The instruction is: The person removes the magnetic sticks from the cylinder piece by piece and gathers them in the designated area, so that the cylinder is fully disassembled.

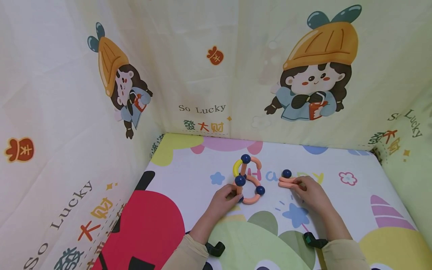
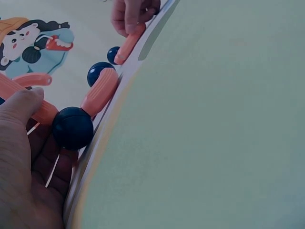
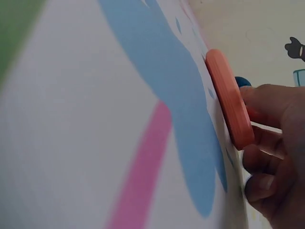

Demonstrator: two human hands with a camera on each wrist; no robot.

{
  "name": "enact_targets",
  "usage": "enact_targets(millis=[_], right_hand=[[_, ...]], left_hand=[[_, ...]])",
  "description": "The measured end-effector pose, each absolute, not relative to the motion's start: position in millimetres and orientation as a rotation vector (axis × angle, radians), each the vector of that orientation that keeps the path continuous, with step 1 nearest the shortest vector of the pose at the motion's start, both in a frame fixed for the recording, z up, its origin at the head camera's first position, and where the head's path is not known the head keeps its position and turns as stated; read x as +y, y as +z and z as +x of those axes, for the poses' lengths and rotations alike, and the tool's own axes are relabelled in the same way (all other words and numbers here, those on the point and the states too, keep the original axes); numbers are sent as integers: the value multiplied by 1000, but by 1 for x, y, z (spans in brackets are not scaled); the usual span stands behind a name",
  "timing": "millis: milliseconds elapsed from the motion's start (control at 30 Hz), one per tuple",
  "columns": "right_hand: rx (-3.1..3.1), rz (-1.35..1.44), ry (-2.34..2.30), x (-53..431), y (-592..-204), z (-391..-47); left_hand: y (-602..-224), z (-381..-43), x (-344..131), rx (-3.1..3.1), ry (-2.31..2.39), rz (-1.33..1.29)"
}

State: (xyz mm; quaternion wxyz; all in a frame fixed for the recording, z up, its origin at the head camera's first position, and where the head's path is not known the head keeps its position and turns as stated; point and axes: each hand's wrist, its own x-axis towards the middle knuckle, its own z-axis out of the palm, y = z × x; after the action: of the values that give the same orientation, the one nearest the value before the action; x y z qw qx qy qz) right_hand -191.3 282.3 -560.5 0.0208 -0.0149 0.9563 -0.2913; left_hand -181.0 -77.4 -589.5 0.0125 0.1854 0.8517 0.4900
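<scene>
My left hand (image 1: 222, 200) pinches an upright orange rod (image 1: 239, 190) of a magnetic ball-and-rod construction. A dark blue ball (image 1: 240, 180) tops that rod, and in the left wrist view another ball (image 2: 72, 128) sits at its lower end, beside the fingers. Curved orange rods (image 1: 250, 200) and a ball (image 1: 260, 190) form a ring at the base. Behind it rise a yellow curved rod (image 1: 236, 167) and a higher ball (image 1: 245, 159). To the right, my right hand (image 1: 312, 193) pinches an orange rod (image 3: 228, 98) low over the table, with a second orange rod and a blue ball (image 1: 286, 173) beside it.
A printed tablecloth (image 1: 192, 180) with cartoon shapes covers the table. Patterned cloth walls (image 1: 249, 82) enclose it at the back and both sides. Black devices (image 1: 215, 248) are strapped at both wrists.
</scene>
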Motion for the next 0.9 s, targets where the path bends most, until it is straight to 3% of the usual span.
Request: enact_targets(millis=[400, 900], right_hand=[[2988, -68, -972, 267, -537, -198], [2955, -310, -1015, 211, -498, -223]], left_hand=[[-588, -180, -77, 2667, 1501, 564], [-590, -181, -78, 2654, 1522, 565]])
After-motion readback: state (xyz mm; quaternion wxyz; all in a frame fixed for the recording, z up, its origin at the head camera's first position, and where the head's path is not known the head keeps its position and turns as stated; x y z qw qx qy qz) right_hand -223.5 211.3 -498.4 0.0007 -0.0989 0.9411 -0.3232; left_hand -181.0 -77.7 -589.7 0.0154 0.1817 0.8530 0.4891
